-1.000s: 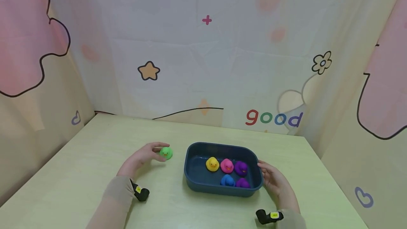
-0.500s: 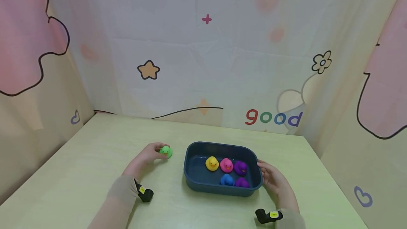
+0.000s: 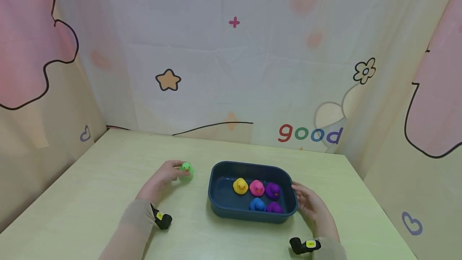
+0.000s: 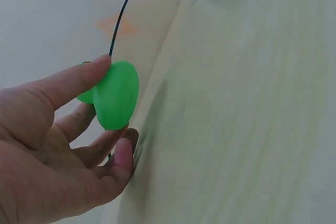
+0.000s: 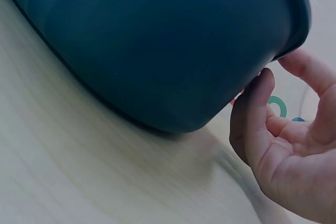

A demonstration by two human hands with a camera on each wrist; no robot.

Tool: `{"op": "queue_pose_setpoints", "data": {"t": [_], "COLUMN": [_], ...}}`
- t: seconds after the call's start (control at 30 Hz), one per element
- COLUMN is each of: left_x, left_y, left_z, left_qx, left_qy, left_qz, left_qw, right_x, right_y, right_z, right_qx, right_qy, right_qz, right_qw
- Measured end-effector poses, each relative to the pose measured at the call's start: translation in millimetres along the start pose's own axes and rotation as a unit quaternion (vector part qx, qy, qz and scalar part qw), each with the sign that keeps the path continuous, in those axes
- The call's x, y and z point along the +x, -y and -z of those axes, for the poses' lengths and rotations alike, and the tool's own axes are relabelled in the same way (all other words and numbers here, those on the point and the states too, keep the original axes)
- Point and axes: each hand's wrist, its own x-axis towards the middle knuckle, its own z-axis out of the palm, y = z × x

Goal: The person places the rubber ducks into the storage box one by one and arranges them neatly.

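Observation:
My left hand (image 3: 169,172) pinches a small green rubber duck (image 3: 186,167) between thumb and fingers, left of the dark blue bin. In the left wrist view the duck (image 4: 119,95) is held off the table, its flat underside facing the camera. My right hand (image 3: 313,204) rests against the right end of the bin (image 3: 249,215). The right wrist view has its bent, relaxed fingers (image 5: 261,98) touching the outer wall near the rim, with none seen over the edge. In the bin sit a yellow duck (image 3: 240,186), a pink duck (image 3: 257,188), a blue duck (image 3: 257,204) and two purple ducks (image 3: 272,191).
The bin stands upright on a pale wooden table (image 3: 195,236). A printed cloth backdrop (image 3: 202,59) rises behind the table and along both sides. Black wrist cameras (image 3: 163,220) are strapped at both sleeves.
My left hand has closed its fingers and thumb on the green duck and lifted it slightly from the table, tilting it. The right hand and the bin have stayed put.

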Motion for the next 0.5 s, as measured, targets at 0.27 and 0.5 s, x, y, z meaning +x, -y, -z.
{"op": "queue_pose_setpoints", "data": {"t": [0.27,0.5], "left_x": [-1.3,-4.9], "left_y": [-6.3,-9.9], "left_z": [4.7,8.9], "left_qx": [-0.065,-0.129], "left_qy": [-0.014,-0.003], "left_qz": [0.014,-0.002], "left_qw": [0.9977,0.9916], "right_x": [-2.0,3.3], "right_y": [1.5,-5.6], "right_z": [-3.1,6.3], "right_qx": [-0.003,-0.032], "right_qy": [-0.009,0.021], "right_qz": [-0.002,0.023], "right_qw": [1.0,0.999]}}
